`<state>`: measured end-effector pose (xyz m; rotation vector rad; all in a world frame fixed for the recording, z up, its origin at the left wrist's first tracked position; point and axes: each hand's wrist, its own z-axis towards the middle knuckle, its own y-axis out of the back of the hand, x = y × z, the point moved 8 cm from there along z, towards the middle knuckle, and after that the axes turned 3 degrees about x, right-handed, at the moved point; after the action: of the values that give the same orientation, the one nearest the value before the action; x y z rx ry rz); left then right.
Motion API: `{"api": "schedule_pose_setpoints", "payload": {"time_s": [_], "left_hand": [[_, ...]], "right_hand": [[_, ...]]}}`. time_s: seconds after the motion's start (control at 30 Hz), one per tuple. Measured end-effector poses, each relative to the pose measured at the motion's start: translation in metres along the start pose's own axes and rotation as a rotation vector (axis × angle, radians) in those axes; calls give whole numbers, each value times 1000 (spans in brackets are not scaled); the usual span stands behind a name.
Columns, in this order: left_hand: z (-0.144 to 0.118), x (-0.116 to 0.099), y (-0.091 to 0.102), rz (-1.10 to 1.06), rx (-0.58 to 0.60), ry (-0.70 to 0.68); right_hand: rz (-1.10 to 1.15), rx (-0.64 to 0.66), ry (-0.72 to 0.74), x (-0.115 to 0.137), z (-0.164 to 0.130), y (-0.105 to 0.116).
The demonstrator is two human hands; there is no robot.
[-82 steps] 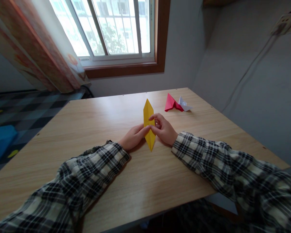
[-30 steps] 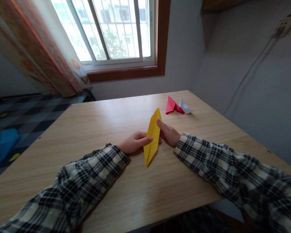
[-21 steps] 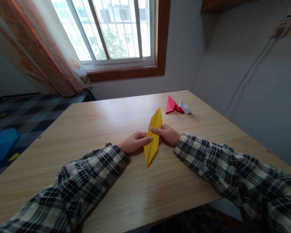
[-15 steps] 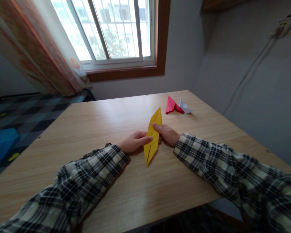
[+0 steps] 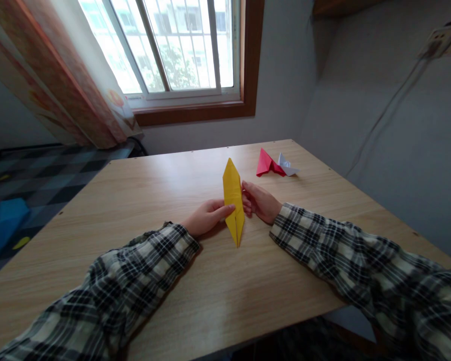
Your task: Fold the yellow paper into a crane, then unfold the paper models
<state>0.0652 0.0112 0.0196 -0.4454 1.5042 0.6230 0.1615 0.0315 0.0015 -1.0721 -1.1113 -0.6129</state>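
Observation:
A long, narrow diamond of folded yellow paper [image 5: 232, 195] lies on the wooden table [image 5: 165, 190], its points toward the window and toward me, with a slit in its near half. My left hand [image 5: 205, 218] rests on the table with its fingertips pressing the paper's left edge. My right hand [image 5: 260, 201] touches the paper's right edge with its fingers. Both arms wear plaid sleeves.
A red folded paper figure [image 5: 266, 163] and a white one [image 5: 286, 166] lie at the far right of the table. A wall runs close along the right side. A window and curtain [image 5: 78, 85] stand behind. A blue object [image 5: 2, 223] lies on the floor at left.
The yellow paper has turned from slanting right to pointing straight away from me. My right hand slid to its right edge; my left hand stayed on its left edge.

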Motion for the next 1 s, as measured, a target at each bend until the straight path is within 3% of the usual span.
{"api": "schedule_pose_setpoints", "payload": {"time_s": [0.37, 0.6, 1.0], "left_hand": [[-2, 1, 3, -3, -74, 15], [-3, 14, 14, -38, -152, 49], [0, 13, 16, -4, -180, -7]], "right_hand": [[-134, 46, 49, -2, 1, 0], [-134, 19, 102, 1, 0, 2], [-155, 34, 68, 3, -2, -3]]}}
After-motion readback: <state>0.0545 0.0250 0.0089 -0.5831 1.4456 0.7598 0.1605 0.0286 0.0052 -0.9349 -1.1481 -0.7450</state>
